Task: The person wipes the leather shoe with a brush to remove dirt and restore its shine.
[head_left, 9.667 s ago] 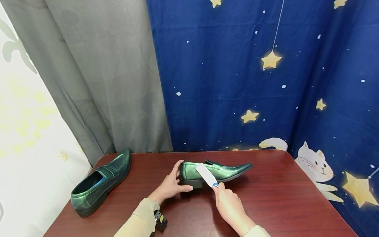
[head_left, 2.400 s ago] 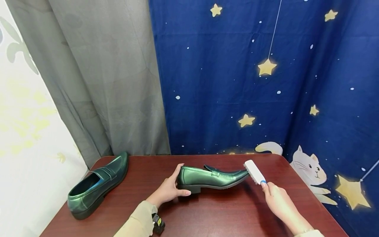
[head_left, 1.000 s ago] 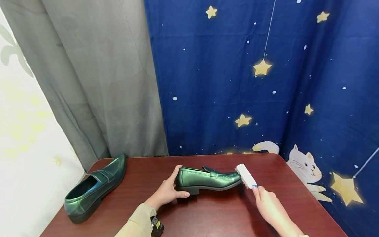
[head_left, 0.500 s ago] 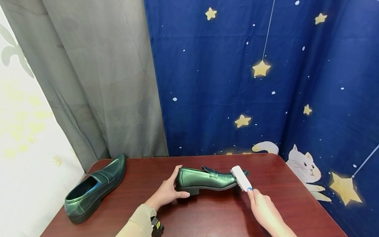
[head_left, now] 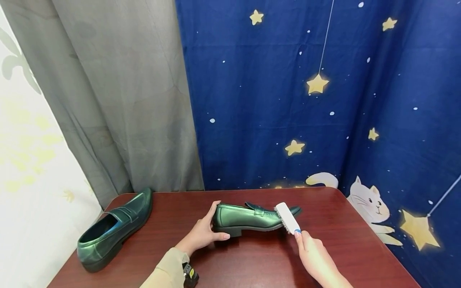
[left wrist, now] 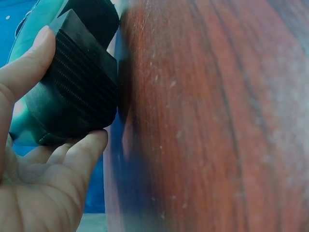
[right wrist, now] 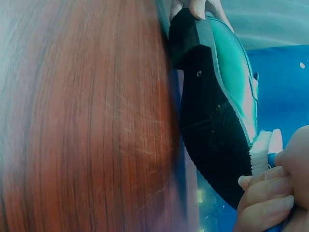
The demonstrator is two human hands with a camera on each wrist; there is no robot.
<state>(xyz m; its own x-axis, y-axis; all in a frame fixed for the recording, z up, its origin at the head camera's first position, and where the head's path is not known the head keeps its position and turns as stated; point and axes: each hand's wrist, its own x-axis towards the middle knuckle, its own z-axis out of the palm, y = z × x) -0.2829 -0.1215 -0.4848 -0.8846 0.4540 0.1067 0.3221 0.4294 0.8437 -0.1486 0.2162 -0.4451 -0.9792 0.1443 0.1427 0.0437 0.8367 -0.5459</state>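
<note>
A green loafer (head_left: 248,218) points its toe to the right in the head view. My left hand (head_left: 202,234) grips its heel, thumb on the heel block (left wrist: 79,72) in the left wrist view. My right hand (head_left: 317,256) holds a white brush (head_left: 287,217) by its blue-banded handle. The bristles (right wrist: 260,151) touch the shoe's side near the toe in the right wrist view. The dark sole (right wrist: 212,116) faces that camera.
A second green loafer (head_left: 115,228) lies at the left of the reddish-brown table (head_left: 345,224). Behind the table hang a grey curtain (head_left: 144,100) and a blue star-patterned curtain (head_left: 259,100). A small black device (head_left: 191,276) sits by the left sleeve.
My right hand and the brush have moved left along the shoe, from the toe tip toward the middle. My left hand keeps its grip on the heel.
</note>
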